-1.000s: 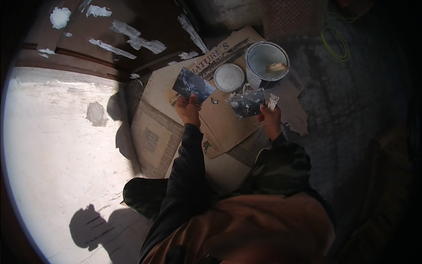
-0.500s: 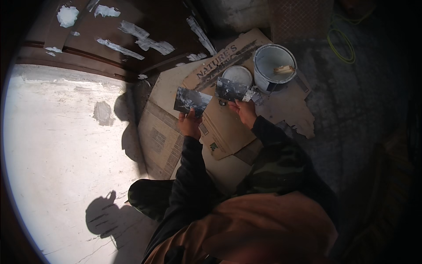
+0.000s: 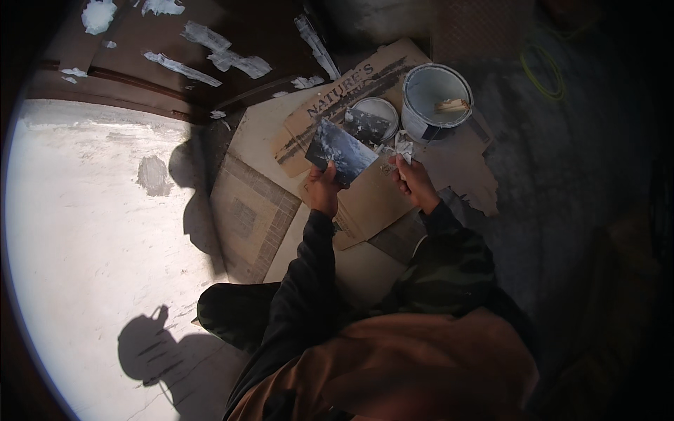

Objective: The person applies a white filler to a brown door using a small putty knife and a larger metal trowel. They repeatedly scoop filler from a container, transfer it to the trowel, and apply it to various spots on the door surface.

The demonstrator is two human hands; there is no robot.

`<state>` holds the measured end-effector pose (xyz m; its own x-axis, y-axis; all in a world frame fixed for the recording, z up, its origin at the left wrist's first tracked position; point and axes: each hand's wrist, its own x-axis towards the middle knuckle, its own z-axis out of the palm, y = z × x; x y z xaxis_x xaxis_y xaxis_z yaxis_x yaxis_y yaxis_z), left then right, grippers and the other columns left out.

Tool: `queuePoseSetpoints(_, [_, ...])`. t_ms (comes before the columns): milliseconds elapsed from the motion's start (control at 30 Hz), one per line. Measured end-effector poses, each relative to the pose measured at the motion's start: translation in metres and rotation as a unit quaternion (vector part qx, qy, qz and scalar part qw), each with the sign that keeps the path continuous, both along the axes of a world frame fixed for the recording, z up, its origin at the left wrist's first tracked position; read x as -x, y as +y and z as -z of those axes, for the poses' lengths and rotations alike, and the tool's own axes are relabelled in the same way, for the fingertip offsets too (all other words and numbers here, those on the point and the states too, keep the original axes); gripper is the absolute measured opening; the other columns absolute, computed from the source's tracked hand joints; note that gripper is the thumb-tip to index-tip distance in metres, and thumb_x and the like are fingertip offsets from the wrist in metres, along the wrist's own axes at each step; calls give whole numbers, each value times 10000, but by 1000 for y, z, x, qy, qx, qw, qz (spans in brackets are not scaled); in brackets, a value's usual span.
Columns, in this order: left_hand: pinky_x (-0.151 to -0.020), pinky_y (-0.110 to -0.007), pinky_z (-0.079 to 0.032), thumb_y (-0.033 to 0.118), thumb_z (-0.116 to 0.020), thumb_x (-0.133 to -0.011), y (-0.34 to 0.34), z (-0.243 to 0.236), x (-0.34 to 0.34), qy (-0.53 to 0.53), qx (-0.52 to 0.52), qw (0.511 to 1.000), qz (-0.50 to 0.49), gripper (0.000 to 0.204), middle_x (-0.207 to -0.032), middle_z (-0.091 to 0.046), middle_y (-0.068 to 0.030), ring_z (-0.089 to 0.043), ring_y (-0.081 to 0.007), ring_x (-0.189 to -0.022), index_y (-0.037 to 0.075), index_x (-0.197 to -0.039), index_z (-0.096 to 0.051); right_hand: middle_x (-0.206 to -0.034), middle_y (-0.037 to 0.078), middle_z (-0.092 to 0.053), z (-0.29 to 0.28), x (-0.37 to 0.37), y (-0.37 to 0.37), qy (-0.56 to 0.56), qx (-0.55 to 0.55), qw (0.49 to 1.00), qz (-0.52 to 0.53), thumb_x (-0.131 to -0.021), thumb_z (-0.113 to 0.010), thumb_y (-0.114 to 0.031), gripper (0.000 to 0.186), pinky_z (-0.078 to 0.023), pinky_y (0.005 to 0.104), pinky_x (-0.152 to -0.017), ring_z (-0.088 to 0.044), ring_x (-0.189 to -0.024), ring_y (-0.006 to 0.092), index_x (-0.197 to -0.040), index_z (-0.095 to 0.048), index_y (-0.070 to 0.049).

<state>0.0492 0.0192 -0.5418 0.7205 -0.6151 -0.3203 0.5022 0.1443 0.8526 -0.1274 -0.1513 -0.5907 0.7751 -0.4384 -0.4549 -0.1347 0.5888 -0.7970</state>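
My left hand (image 3: 325,189) grips the lower edge of a dark flat plate (image 3: 342,152) smeared with white paste, its thumb on top. My right hand (image 3: 415,180) is closed on a small whitish crumpled piece (image 3: 404,146), whose exact kind I cannot make out. Just beyond the plate, a second dark smeared plate (image 3: 366,125) rests over a round pale lid (image 3: 386,111). All of this is above or on flattened brown cardboard (image 3: 379,205).
A white bucket (image 3: 419,125) with a light wooden-looking piece (image 3: 453,105) in it stands beyond my right hand. At far left is a brown panelled surface (image 3: 133,42) with white patches. A yellow-green cord (image 3: 542,74) lies at far right. Sunlit pale floor (image 3: 91,231) spreads left.
My right hand has let go of the second plate, which now lies on the lid, and holds the crumpled piece. My left hand has moved right with its plate.
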Motion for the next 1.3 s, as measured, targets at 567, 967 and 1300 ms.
queuePoseSetpoints(567, [-627,-452,-526,130,-597,-911,-28,0,77,-489,-258,832,50,260,-849,-684,-240,-679,-415,-759,-10,-1129,-590,-877,289,-671,-12,-6,16,193,504,823,-177,-827,-588,-41,341,-532,524,-738,-669,-851,461,-1143,-549,85])
queuePoseSetpoints(967, [-704,-422,-559,100,-591,-891,-45,12,93,-647,-251,706,137,379,-992,-707,-181,-695,-349,-831,81,-1270,-604,-885,272,-668,0,13,15,61,429,901,13,-844,-538,-46,372,-520,470,-720,-674,-792,430,-1209,-557,23])
queuePoseSetpoints(1300, [-676,-459,-506,181,-594,-893,-19,2,32,-508,-340,788,73,249,-843,-680,-223,-681,-385,-768,-12,-1047,-625,-936,194,-710,-99,61,-64,211,498,822,179,-879,-661,-208,387,-518,422,-764,-690,-892,364,-1207,-615,-7])
